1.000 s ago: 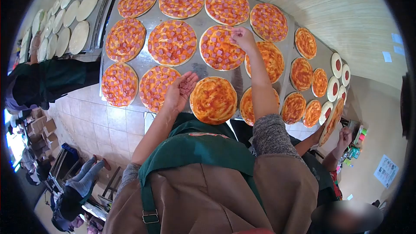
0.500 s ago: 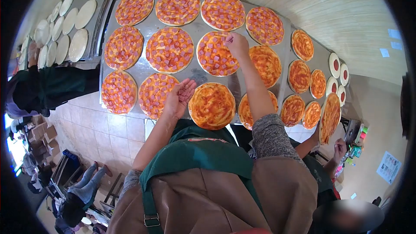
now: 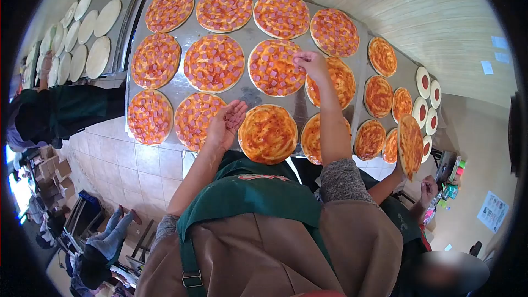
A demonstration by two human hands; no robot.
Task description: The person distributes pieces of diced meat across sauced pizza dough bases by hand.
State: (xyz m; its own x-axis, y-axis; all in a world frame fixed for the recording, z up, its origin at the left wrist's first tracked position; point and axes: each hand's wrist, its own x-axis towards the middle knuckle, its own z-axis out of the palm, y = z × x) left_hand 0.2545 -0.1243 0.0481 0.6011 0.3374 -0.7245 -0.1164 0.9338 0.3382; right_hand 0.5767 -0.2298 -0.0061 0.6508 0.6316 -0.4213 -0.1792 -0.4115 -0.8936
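My left hand is cupped palm up, holding pink diced ham. It is beside a ham-topped pizza and left of a sauce-covered pizza without ham. My right hand is pinched closed above the right edge of a partly topped pizza. Whatever sits between those fingertips is too small to make out. Ham cubes lie over most of that pizza, fewer toward its right side. Another sauced pizza is partly hidden under my right forearm.
Several ham-topped pizzas cover the metal table. Smaller sauced pizzas lie to the right. A co-worker's hand there holds up a sauced pizza. Another person stands left, by plain dough rounds.
My right hand has moved right and slightly nearer, from above the partly topped pizza to its right edge. My left hand stays in place. The co-worker's raised pizza has shifted left.
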